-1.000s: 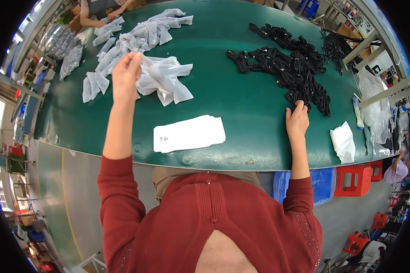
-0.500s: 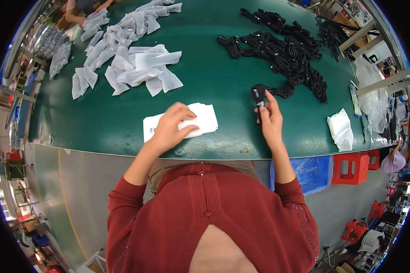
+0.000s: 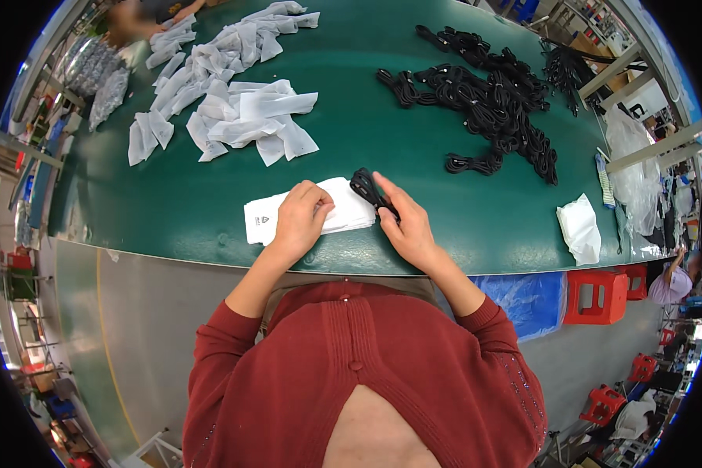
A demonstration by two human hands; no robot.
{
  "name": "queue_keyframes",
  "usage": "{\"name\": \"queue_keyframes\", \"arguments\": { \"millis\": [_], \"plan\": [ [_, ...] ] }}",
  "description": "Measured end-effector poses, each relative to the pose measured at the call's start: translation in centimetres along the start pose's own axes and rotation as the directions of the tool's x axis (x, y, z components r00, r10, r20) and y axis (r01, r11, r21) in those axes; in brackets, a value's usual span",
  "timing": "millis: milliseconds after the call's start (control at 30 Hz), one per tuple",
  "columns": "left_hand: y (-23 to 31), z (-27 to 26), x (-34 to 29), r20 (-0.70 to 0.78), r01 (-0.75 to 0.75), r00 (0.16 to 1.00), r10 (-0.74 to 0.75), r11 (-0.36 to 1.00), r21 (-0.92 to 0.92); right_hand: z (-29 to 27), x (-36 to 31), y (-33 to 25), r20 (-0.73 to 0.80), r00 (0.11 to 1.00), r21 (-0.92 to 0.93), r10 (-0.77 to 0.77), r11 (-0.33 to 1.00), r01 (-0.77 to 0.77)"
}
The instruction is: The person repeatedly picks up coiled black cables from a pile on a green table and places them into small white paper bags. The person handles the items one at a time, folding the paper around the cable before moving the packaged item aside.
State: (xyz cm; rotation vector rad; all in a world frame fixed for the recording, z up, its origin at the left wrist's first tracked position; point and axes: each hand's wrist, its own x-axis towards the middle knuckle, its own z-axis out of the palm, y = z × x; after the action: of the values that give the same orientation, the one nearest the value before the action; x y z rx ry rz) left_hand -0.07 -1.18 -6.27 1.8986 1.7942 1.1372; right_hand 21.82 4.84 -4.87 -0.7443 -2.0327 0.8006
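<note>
- The black cable (image 3: 369, 189), coiled, is gripped between the thumb and fingers of the right hand (image 3: 404, 226), above the right end of the white stack, near the counter's near edge.
- The white stack (image 3: 351, 206), flat and slightly fanned, is laid along the middle of the near edge; its middle is covered by the left hand (image 3: 300, 221).
- The left hand's fingers are curled, with thumb and fingertips brought close together; whether a sheet is pinched cannot be told.
- The cable heap (image 3: 495, 105) is spread over the right half of the counter (image 3: 347, 129), toward the far edge.
- The white bags (image 3: 249, 117), crumpled, are strewn across the left half, up to the far edge.
- A white packet (image 3: 579, 230) is set at the near right corner.
- At the far left corner, a co-worker (image 3: 157, 9) is partly seen, blurred.
</note>
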Motion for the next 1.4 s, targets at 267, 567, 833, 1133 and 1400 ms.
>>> {"name": "queue_keyframes", "arguments": {
  "millis": [267,567,833,1133,1400],
  "plan": [
    [0.2,-0.7,-0.4,-0.006,0.159,0.986,-0.169,0.937,-0.31,-0.6,0.6,-0.7,0.299,0.953,-0.165,-0.05,0.981,0.103],
    [1.5,-1.7,-0.3,0.028,-0.119,0.991,0.133,0.951,-0.285,-0.7,1.9,1.4,0.572,0.761,0.386,0.305,0.719,-0.578],
    [2.6,-2.5,0.7,0.003,-0.241,0.97,0.244,0.962,-0.127,0.8,1.2,-0.3,0.392,0.868,0.46,0.305,0.752,-0.473],
    [2.0,-5.7,4.4,-0.047,0.057,0.99,-0.134,0.676,-0.735,-1.3,4.0,-1.4,-0.082,0.977,0.034,-0.199,0.979,0.202],
    [0.2,-10.7,9.2,-0.664,-0.112,0.746,-0.045,0.975,-0.191,-11.7,0.6,10.9,-0.247,0.946,-0.842,0.211,0.437,-0.317]
  ]
}}
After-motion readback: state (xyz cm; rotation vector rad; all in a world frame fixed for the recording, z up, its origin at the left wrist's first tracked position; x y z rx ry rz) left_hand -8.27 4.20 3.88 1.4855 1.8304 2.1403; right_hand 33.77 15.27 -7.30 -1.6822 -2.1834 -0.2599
